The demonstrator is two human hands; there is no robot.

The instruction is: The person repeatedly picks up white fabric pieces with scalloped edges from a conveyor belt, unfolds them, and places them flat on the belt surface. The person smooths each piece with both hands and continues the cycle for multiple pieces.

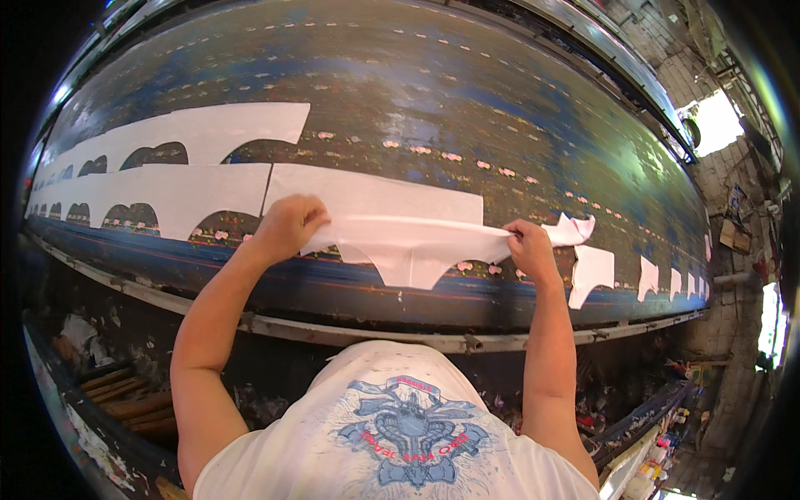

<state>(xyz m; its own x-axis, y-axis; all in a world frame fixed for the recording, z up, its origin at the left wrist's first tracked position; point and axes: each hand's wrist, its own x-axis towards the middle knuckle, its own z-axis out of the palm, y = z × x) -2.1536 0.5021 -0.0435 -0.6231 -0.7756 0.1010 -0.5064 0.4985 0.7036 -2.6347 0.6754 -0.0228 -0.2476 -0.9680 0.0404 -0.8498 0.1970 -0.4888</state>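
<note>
A white cut piece of fabric (pixel 408 250) is stretched between my two hands over the near side of a long dark table (pixel 467 92). My left hand (pixel 292 223) is closed, pinching the piece's left end. My right hand (pixel 530 247) is closed on its right part, and a crumpled end sticks out beyond the fingers. Behind it, another white fabric piece (pixel 375 193) lies flat and is partly covered by the held one. Curved cutouts run along the near edge of the held piece.
Rows of flat white fabric pieces (pixel 208 190) extend to the left, with a second row (pixel 242 125) farther back. Smaller white pieces (pixel 593 271) lie along the right near edge. Pink and yellow paint marks dot the table. A metal rail (pixel 275 323) edges its near side.
</note>
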